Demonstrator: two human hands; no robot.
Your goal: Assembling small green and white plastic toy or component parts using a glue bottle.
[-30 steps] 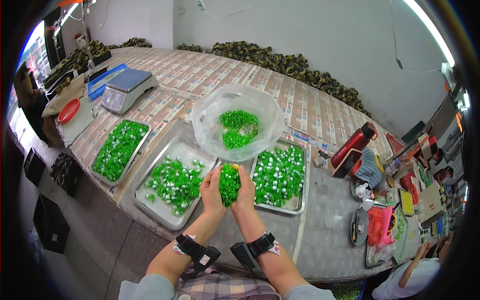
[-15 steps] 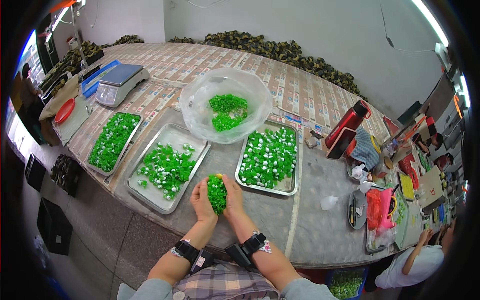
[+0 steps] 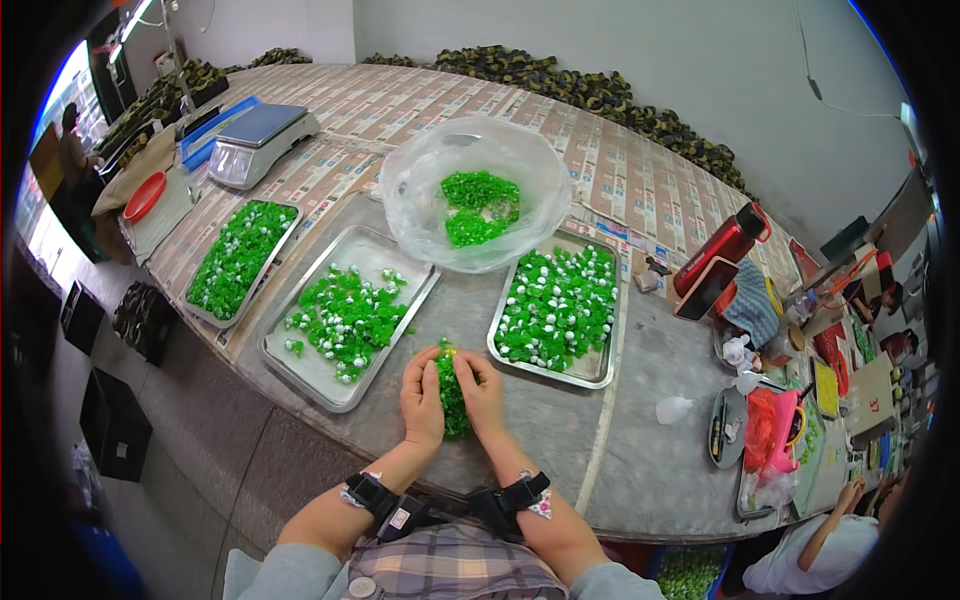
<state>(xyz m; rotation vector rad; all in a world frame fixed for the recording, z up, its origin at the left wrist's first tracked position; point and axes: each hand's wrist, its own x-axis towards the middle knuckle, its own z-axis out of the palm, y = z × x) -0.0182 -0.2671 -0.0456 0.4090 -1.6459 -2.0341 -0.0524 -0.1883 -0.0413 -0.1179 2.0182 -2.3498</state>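
Note:
A bunch of small translucent green pieces point(image 3: 453, 402) is pressed between my two hands at the table's front edge. My left hand point(image 3: 423, 402) closes on its left side with the thumb raised along it. My right hand point(image 3: 482, 397) cups the other side, fingertips bent toward the top. Near the fingertips a small yellow bit shows; the palms hide much of the bunch. Just beyond my left hand lies a metal tray point(image 3: 292, 372) partly covered with green pieces and silvery-white balls. Beyond my right hand, another metal tray point(image 3: 548, 375) is more fully covered with similar pieces.
A clear plastic bag point(image 3: 408, 185) with green pieces stands open behind the trays. Farther left are a filled tray point(image 3: 219, 322) and a scale point(image 3: 243, 160). On the right stand a red flask point(image 3: 718, 248), a phone point(image 3: 706, 288) and a grey dish point(image 3: 727, 428). Another person point(image 3: 815, 555) is at lower right.
My hands have pressed closer together, and less of the green bunch shows between them. The whole view has shifted, with the table contents appearing slightly higher and farther right.

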